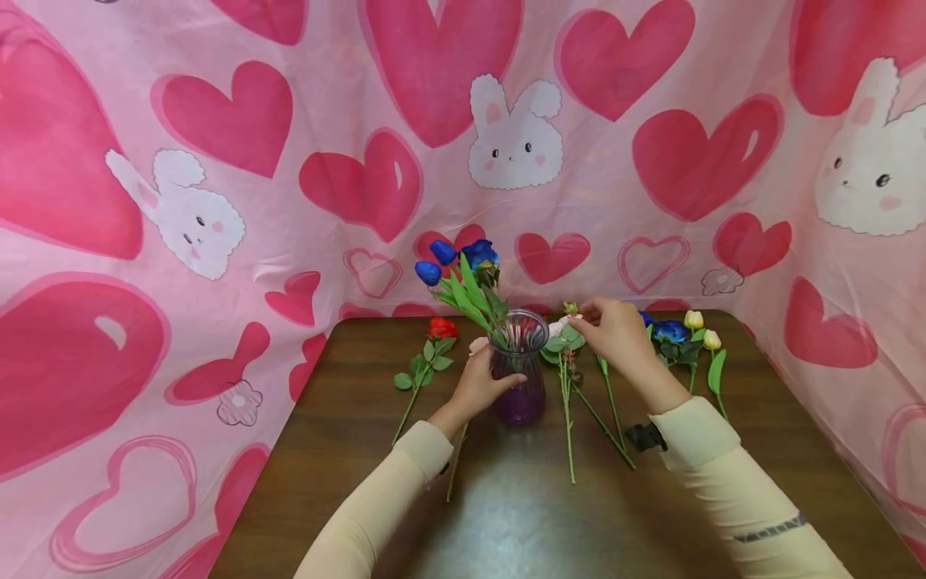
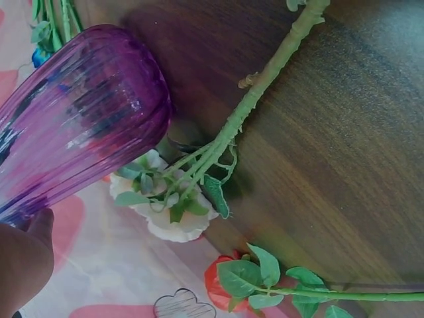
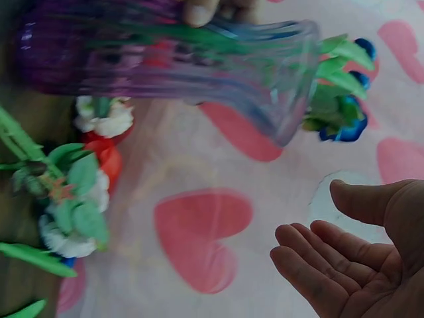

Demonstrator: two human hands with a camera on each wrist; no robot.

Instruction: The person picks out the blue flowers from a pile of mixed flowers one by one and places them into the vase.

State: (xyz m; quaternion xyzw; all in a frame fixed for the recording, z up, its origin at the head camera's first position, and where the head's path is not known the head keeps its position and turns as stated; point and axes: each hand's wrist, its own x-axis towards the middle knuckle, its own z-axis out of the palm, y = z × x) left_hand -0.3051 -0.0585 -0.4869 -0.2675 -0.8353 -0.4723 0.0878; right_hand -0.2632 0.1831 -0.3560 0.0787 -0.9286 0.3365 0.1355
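A glass vase (image 1: 520,398), purple at the base and clear at its flared rim, stands on the table. My left hand (image 1: 483,384) grips its side, the thumb across the front. Blue tulips (image 1: 428,273) and a blue rose (image 1: 479,254) lean out of the vase to the left, their green stems showing through the glass in the right wrist view. My right hand (image 1: 624,342) is beyond the vase's right side, overlapping white flowers (image 1: 567,334) in the head view. In the right wrist view, the fingers (image 3: 318,262) are spread loosely and hold nothing.
A red rose (image 1: 441,327) lies left of the vase, and a pale flower (image 2: 175,222) lies behind my left hand. At the right lie another blue rose (image 1: 669,330) and yellow tulips (image 1: 712,340). A pink heart-patterned cloth (image 1: 615,201) hangs around the wooden table (image 1: 521,515).
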